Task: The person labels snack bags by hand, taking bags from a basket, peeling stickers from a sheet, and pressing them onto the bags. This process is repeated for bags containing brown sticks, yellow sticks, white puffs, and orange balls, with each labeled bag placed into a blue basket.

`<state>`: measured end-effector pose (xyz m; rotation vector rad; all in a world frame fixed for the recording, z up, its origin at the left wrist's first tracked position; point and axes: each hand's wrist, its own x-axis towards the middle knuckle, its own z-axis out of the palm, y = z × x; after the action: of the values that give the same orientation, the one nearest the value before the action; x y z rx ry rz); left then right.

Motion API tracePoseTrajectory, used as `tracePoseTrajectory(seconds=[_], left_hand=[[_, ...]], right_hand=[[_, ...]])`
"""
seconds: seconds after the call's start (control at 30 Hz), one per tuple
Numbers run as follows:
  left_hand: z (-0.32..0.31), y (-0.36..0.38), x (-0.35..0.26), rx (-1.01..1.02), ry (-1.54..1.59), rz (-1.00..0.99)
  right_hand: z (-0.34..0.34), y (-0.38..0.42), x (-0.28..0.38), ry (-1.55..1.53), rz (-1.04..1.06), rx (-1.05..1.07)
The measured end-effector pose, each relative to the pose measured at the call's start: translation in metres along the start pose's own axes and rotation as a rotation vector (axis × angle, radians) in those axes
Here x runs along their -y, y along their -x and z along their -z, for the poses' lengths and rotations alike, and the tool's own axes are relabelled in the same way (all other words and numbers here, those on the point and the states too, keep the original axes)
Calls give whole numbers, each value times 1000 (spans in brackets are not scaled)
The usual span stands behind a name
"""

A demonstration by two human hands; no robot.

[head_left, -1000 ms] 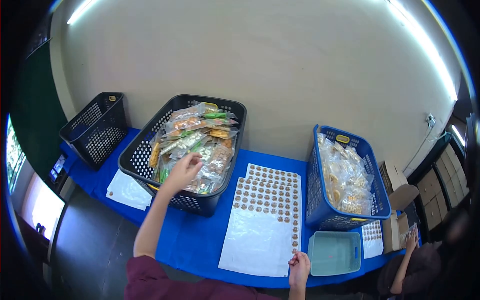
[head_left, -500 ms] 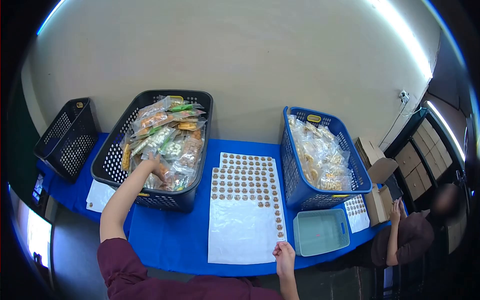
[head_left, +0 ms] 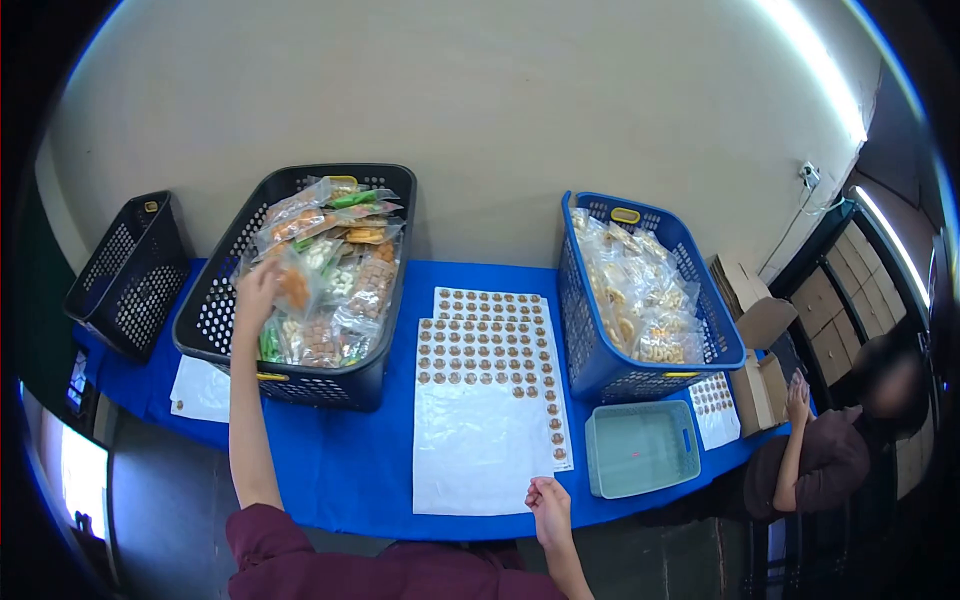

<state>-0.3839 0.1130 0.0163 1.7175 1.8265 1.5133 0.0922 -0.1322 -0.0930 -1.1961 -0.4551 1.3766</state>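
My left hand (head_left: 257, 292) is over the left side of the large black basket (head_left: 335, 385), its fingers closed on a clear snack packet (head_left: 294, 287) with orange pieces inside. Beneath and behind it, more packets (head_left: 375, 280) with brown, white, green and yellow contents fill the basket. By the lower right corner of the white sticker sheet (head_left: 480, 450), my right hand (head_left: 550, 508) is held with thumb and fingers pinched together. Whatever is between those fingertips, if anything, is too small to make out. Round brown stickers cover the sheet's upper part and right strip.
A blue basket (head_left: 640, 375) full of snack packets stands right, behind a pale green tray (head_left: 642, 482). Another black basket (head_left: 130, 275) is far left. Cardboard boxes (head_left: 760, 390) and a second sticker sheet (head_left: 713, 410) lie right, near another person (head_left: 815, 460).
My left hand has moved left and up within the black basket, and a packet of orange pieces is now lifted in it. My right hand has shifted slightly left in view.
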Motion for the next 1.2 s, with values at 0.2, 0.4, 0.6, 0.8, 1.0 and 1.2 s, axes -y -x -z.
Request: tracePoseTrajectory(seconds=[0.2, 0.4, 0.6, 0.8, 1.0, 1.2], left_hand=[[-19, 91, -123, -184, 1057, 219], [-109, 193, -153, 798, 838, 311], [-155, 283, -156, 1117, 1031, 647], [-146, 299, -161, 937, 887, 481], [-143, 293, -173, 773, 943, 661], [-145, 293, -155, 718, 814, 708]], right_hand=[[26, 4, -5, 25, -1, -75], [15, 14, -15, 174, -50, 157], [-26, 19, -8, -97, -75, 171], [-35, 11, 23, -61, 141, 171], [-45, 16, 22, 10, 191, 158], [-53, 10, 12, 93, 153, 218]])
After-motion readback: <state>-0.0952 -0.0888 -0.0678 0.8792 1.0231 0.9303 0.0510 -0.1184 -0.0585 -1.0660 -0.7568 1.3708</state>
